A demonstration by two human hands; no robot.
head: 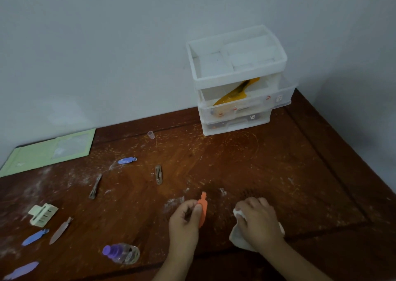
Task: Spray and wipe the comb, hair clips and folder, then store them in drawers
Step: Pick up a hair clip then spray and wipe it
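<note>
My left hand [186, 216] pinches the flat orange plastic hair clip [203, 209] between curled fingers and thumb just above the dusty brown wooden table [267, 165], while my right hand [258, 218], fingers curled tight, grips the crumpled white cloth [236, 237] just beside it.

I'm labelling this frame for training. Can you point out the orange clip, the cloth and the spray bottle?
orange clip [203, 205]: head view, on its flat body above the left thumb.
cloth [237, 239]: head view, on the fold below the right hand.
spray bottle [126, 253]: head view, on its clear body.
</note>
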